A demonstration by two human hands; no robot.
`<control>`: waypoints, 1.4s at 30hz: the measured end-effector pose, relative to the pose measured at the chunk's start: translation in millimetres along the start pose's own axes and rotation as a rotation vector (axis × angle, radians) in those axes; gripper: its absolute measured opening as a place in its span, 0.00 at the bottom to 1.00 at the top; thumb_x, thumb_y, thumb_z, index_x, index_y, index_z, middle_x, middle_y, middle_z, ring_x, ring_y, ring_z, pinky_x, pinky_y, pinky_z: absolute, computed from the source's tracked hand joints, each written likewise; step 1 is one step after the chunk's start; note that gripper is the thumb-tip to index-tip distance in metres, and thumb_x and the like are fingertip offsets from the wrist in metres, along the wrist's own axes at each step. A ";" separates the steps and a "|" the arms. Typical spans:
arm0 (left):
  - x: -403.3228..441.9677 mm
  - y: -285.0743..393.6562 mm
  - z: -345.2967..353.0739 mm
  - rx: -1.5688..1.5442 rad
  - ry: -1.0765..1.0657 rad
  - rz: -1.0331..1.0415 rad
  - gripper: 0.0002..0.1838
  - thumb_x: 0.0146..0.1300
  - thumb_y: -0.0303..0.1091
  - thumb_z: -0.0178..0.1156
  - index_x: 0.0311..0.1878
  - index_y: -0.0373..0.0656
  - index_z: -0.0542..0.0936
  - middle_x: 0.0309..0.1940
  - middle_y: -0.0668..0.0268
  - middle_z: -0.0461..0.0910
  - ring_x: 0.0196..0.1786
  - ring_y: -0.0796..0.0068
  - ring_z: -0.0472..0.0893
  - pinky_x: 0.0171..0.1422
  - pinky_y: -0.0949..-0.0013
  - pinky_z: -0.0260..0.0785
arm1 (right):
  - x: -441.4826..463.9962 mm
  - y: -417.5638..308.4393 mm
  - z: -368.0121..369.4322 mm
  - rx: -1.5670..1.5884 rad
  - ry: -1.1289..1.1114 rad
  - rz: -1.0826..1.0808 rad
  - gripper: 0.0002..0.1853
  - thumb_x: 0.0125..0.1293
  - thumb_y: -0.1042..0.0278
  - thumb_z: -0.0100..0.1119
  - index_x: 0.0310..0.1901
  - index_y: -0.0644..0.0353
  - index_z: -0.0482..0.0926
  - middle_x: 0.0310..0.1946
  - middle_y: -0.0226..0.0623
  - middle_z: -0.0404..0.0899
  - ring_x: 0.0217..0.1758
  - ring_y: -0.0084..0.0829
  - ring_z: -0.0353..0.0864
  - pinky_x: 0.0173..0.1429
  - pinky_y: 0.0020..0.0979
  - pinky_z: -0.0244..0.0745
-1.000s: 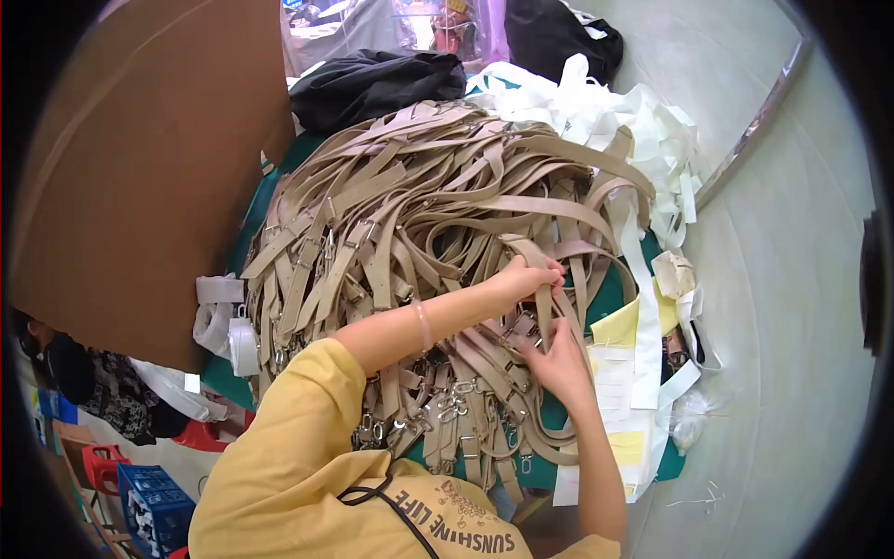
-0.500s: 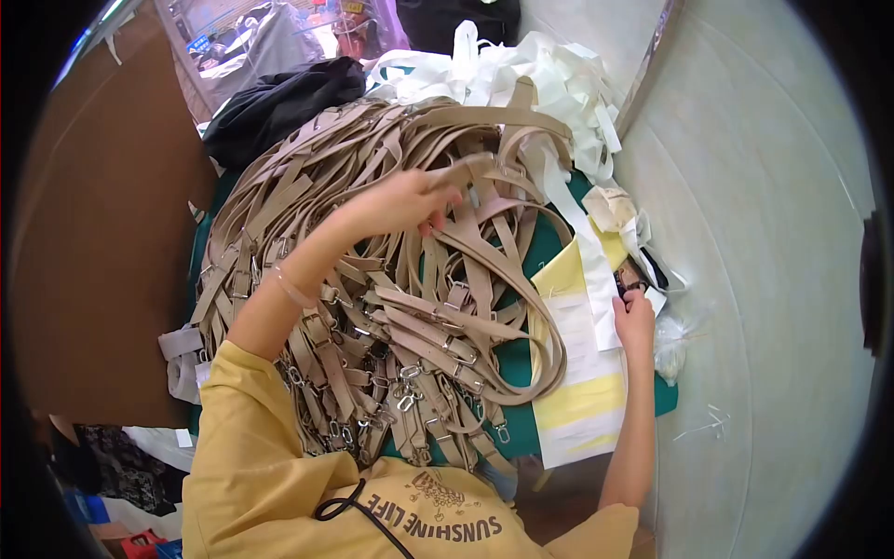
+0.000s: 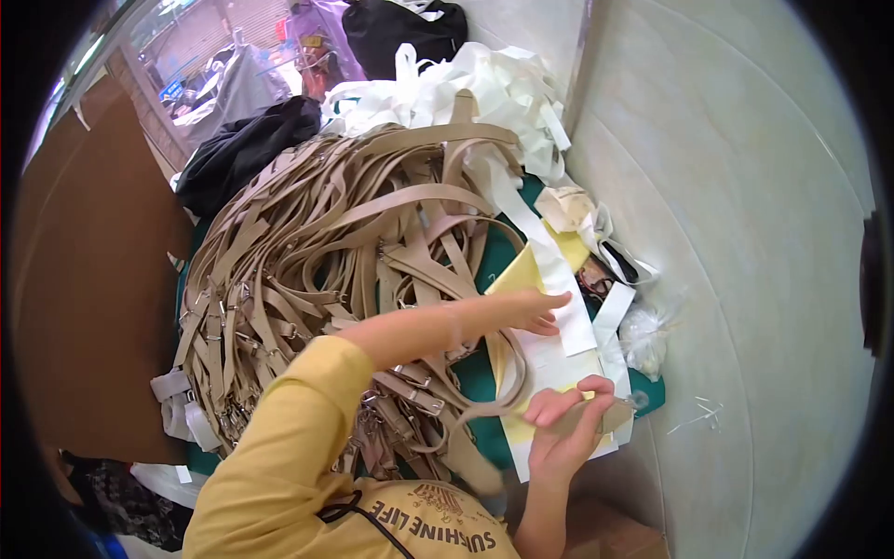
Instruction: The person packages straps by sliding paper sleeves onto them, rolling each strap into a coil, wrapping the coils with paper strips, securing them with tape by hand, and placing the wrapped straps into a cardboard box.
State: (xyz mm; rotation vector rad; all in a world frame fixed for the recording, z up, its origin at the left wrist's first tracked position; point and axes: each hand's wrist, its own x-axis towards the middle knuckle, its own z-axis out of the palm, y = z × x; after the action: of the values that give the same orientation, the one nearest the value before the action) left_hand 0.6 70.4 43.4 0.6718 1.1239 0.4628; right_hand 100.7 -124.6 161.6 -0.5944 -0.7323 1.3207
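My left hand reaches across to the right, its fingers stretched out above the white strip and the papers; I see nothing held in it. Lower down, my right hand is closed around a beige strap, whose end sticks out to the right past the thumb. Left of both hands lies a big heap of beige straps with metal buckles and clasps. White and yellow paper sheets lie beneath the hands.
A tangle of white strips and a black cloth sit at the back. A clear plastic bag rests near the pale wall on the right. Brown cardboard stands on the left. Green table surface shows between things.
My left hand has moved from over the strap heap to the right and has let go of a strap. My right hand left a dark item at the right and now grips a strap lower down.
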 end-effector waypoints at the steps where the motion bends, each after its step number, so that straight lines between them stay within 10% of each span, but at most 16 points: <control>1: 15.0 -4.5 15.0 -0.004 0.133 0.003 0.41 0.53 0.54 0.66 0.53 0.23 0.66 0.49 0.48 0.74 0.38 0.66 0.81 0.38 0.69 0.77 | -4.0 -5.3 0.6 -0.006 0.006 -0.001 0.18 0.73 0.48 0.34 0.43 0.55 0.62 0.13 0.34 0.68 0.16 0.33 0.69 0.28 0.31 0.67; 5: 34.3 0.7 44.3 0.204 0.441 0.088 0.19 0.54 0.41 0.66 0.39 0.38 0.73 0.27 0.63 0.76 0.25 0.77 0.76 0.22 0.72 0.63 | -10.7 -15.5 -1.7 0.235 -0.168 0.089 0.18 0.72 0.50 0.29 0.46 0.56 0.60 0.13 0.39 0.69 0.05 0.38 0.61 0.19 0.34 0.63; 9: -1.6 19.6 22.3 -0.413 0.147 0.184 0.13 0.58 0.35 0.56 0.43 0.39 0.73 0.37 0.62 0.79 0.36 0.72 0.80 0.34 0.69 0.72 | 2.7 -21.7 -11.0 0.057 0.087 0.265 0.21 0.72 0.46 0.32 0.42 0.57 0.64 0.18 0.37 0.69 0.11 0.35 0.66 0.24 0.31 0.65; 12: -112.7 26.7 22.7 -0.597 -0.041 0.232 0.16 0.61 0.35 0.53 0.51 0.41 0.70 0.39 0.65 0.78 0.36 0.71 0.77 0.39 0.71 0.70 | 27.9 -5.7 -12.5 -0.011 0.233 0.285 0.24 0.71 0.43 0.37 0.38 0.60 0.69 0.24 0.33 0.67 0.18 0.31 0.68 0.28 0.29 0.64; 16: -157.5 4.4 0.5 -0.229 -0.039 0.395 0.20 0.63 0.35 0.47 0.55 0.33 0.67 0.51 0.55 0.74 0.53 0.65 0.74 0.64 0.59 0.61 | 39.9 6.1 13.3 -0.319 -0.118 0.322 0.17 0.70 0.57 0.46 0.47 0.65 0.70 0.26 0.33 0.71 0.20 0.25 0.69 0.24 0.25 0.63; 19: -177.4 5.6 0.2 -0.786 -0.561 0.225 0.27 0.56 0.21 0.43 0.62 0.30 0.61 0.60 0.54 0.67 0.61 0.66 0.69 0.66 0.57 0.61 | 26.8 9.5 25.2 -0.503 -0.179 0.297 0.14 0.69 0.62 0.49 0.45 0.66 0.69 0.27 0.35 0.73 0.19 0.24 0.69 0.22 0.25 0.63; 28: -196.6 9.8 37.3 -1.141 -0.531 0.277 0.30 0.58 0.14 0.39 0.67 0.30 0.53 0.64 0.54 0.62 0.66 0.64 0.66 0.73 0.61 0.57 | -31.0 -30.4 10.1 -0.382 0.005 0.074 0.26 0.70 0.44 0.36 0.46 0.66 0.64 0.22 0.43 0.70 0.17 0.31 0.71 0.22 0.29 0.69; 30: -214.3 10.5 45.8 -0.946 -0.462 0.362 0.30 0.60 0.16 0.40 0.68 0.31 0.51 0.67 0.54 0.58 0.67 0.63 0.65 0.74 0.60 0.54 | -38.5 -23.8 10.7 -0.355 0.293 0.063 0.33 0.65 0.35 0.39 0.48 0.65 0.62 0.22 0.42 0.71 0.19 0.29 0.72 0.24 0.26 0.69; 32: -220.0 -5.1 50.1 -0.746 -0.389 0.389 0.30 0.63 0.22 0.41 0.69 0.34 0.51 0.67 0.57 0.60 0.68 0.67 0.63 0.74 0.64 0.51 | -20.3 -27.7 2.6 -0.410 0.007 0.010 0.36 0.58 0.36 0.55 0.50 0.65 0.61 0.23 0.39 0.72 0.21 0.27 0.73 0.26 0.24 0.69; 35: -226.7 -29.1 46.5 -0.485 -0.328 0.373 0.26 0.71 0.32 0.42 0.70 0.37 0.55 0.65 0.63 0.65 0.67 0.74 0.64 0.71 0.70 0.52 | -15.5 -24.2 -11.9 -0.660 -0.151 0.138 0.32 0.46 0.71 0.72 0.50 0.66 0.63 0.25 0.39 0.74 0.23 0.25 0.74 0.27 0.24 0.70; 38: -217.5 -43.4 33.4 -0.389 -0.363 0.266 0.25 0.72 0.37 0.42 0.69 0.38 0.58 0.64 0.66 0.67 0.65 0.75 0.65 0.70 0.70 0.54 | -13.4 -21.9 3.3 -0.702 -0.007 0.431 0.25 0.49 0.77 0.67 0.48 0.67 0.65 0.26 0.39 0.75 0.21 0.25 0.74 0.24 0.24 0.69; 39: -215.1 -39.2 29.0 -0.352 -0.418 0.268 0.26 0.72 0.38 0.43 0.69 0.38 0.56 0.65 0.65 0.65 0.67 0.74 0.63 0.71 0.70 0.51 | -6.6 -28.0 2.7 -0.916 -0.288 0.269 0.17 0.64 0.67 0.59 0.48 0.69 0.69 0.28 0.34 0.75 0.19 0.22 0.71 0.27 0.23 0.68; 40: -212.9 -35.4 25.9 -0.312 -0.474 0.269 0.27 0.72 0.38 0.43 0.70 0.38 0.55 0.66 0.64 0.63 0.69 0.74 0.60 0.72 0.71 0.49 | 0.0 -25.5 3.0 -0.914 -0.299 0.261 0.17 0.64 0.67 0.59 0.48 0.69 0.69 0.28 0.34 0.75 0.19 0.22 0.71 0.27 0.23 0.68; 42: -206.7 -35.5 28.7 -0.343 -0.472 0.271 0.27 0.72 0.39 0.43 0.70 0.38 0.55 0.66 0.63 0.63 0.69 0.74 0.59 0.72 0.71 0.49 | 11.2 -15.3 5.7 -1.099 -0.144 -0.420 0.19 0.59 0.66 0.65 0.46 0.68 0.70 0.32 0.37 0.75 0.25 0.26 0.73 0.31 0.26 0.69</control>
State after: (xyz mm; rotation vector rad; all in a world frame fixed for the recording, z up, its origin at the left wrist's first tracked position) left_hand -49.5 -96.4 163.7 0.5903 0.4931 0.6691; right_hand 107.2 -116.2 178.4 -1.1275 -1.6164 0.4820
